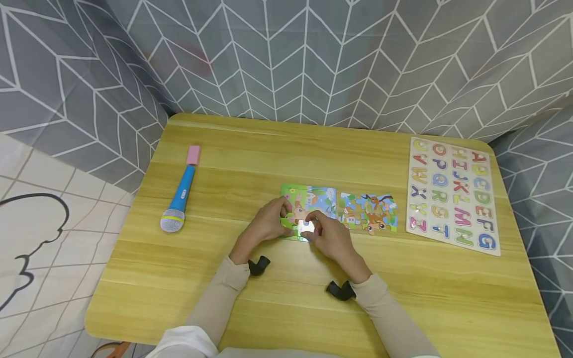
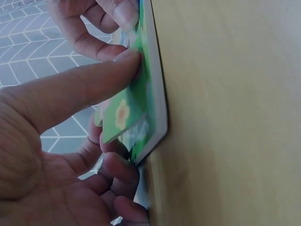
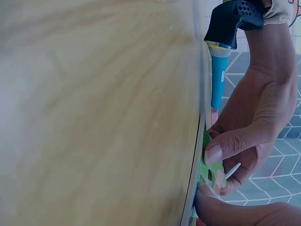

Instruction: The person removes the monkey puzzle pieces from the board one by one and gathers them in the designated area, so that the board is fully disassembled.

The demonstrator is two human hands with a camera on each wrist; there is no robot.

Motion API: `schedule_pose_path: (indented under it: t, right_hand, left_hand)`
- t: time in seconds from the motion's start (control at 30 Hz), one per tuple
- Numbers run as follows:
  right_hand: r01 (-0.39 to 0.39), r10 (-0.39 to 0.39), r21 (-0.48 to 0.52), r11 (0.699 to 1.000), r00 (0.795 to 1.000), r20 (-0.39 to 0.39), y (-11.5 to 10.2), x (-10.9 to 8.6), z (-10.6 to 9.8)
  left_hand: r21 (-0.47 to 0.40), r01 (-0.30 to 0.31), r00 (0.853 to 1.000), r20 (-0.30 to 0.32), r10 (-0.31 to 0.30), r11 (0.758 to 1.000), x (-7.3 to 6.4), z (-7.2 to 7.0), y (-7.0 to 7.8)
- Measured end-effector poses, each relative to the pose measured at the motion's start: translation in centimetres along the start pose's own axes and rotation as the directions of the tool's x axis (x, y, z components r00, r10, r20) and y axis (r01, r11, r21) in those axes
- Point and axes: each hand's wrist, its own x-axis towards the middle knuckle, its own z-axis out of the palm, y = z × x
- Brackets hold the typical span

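A jigsaw puzzle in a shallow tray [image 1: 331, 201] lies at the middle of the table, with a cartoon animal on a green and blue scene. At its lower left, my left hand [image 1: 267, 221] pinches a green puzzle piece [image 2: 121, 115] with an orange flower, which stands tilted above the tray's corner. My right hand [image 1: 330, 236] has thumb and forefinger bent around a glare-washed puzzle piece [image 1: 306, 228] at the lower middle of the tray. In the right wrist view, the left thumb [image 3: 214, 154] presses the green piece near the tray edge.
Joined puzzle pieces [image 1: 380, 216] showing a deer lie right of the tray. An alphabet board [image 1: 452, 199] lies at the table's right. On the left are a blue toy microphone [image 1: 179, 196] and a pink block [image 1: 193, 154]. Grey patterned curtains [image 1: 304, 64] hang behind the table.
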Motion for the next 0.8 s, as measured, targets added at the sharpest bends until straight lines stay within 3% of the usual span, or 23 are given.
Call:
schedule_pose_path:
  t: [0.23, 0.57, 0.8]
  right_hand:
    - [0.031, -0.031, 0.0, 1.0, 1.0, 0.006, 0.1, 0.0, 0.0]
    - [0.048, -0.047, -0.01, 0.999, 0.998, 0.042, -1.3, 0.5, -0.4]
    - [0.031, -0.029, -0.032, 0.999, 0.998, 0.056, -2.6, 1.4, 0.8]
  left_hand:
    - [-0.009, -0.055, 0.998, -0.011, 0.055, 0.998, -0.3, -0.2, -0.6]
    - [0.151, -0.122, 0.989, -0.066, 0.133, 0.981, -0.9, -0.6, -1.1]
    - [0.14, -0.152, 0.988, -0.017, 0.155, 0.978, -0.6, -0.8, -1.7]
